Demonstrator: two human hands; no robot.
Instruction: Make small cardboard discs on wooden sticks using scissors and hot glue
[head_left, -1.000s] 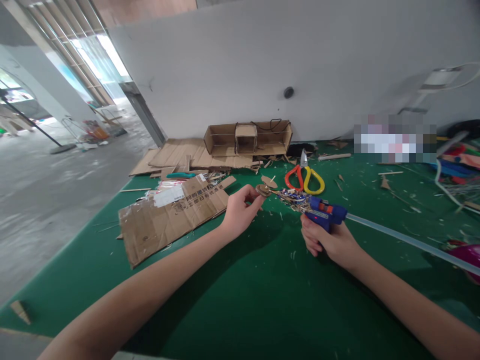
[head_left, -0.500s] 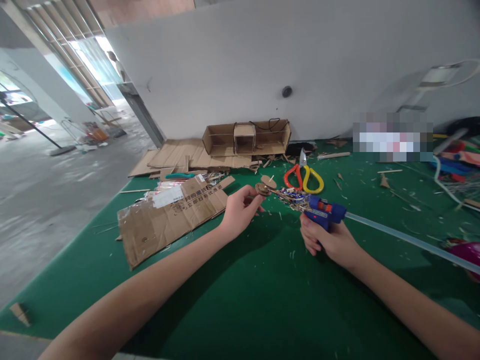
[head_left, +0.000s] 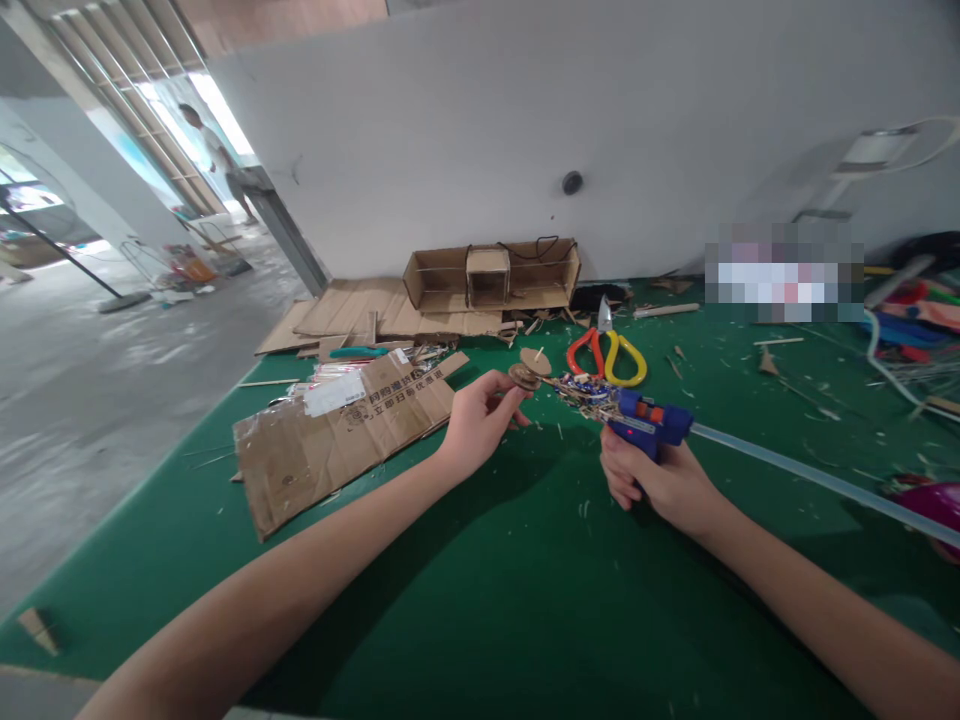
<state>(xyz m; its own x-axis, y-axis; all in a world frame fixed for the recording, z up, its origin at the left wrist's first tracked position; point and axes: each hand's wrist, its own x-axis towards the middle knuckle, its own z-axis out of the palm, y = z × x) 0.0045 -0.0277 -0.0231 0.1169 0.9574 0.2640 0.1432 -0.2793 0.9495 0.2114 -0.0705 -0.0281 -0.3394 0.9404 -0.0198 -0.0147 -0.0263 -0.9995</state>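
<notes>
Between the fingertips of my left hand (head_left: 484,425) are small round cardboard discs (head_left: 523,376), lying one on another. My right hand (head_left: 652,475) is wrapped round the grip of a blue hot glue gun (head_left: 637,418). A long translucent glue stick (head_left: 795,468) runs out of its back end. The gun's front, crusted with bits, points left, its tip close to the discs. Just behind the discs is another cardboard disc (head_left: 535,361) with a thin stick on it. Scissors (head_left: 606,350) with one red and one yellow handle lie beyond the gun.
A printed cardboard sheet (head_left: 300,460) lies to the left on the green table (head_left: 480,620). An open cardboard box structure (head_left: 442,280) stands against the wall. A purple object (head_left: 926,505) is at the right. A person (head_left: 217,155) is in the far background.
My hands, the discs and the glue gun hold almost the same place. In the far background the person has moved right, further into view.
</notes>
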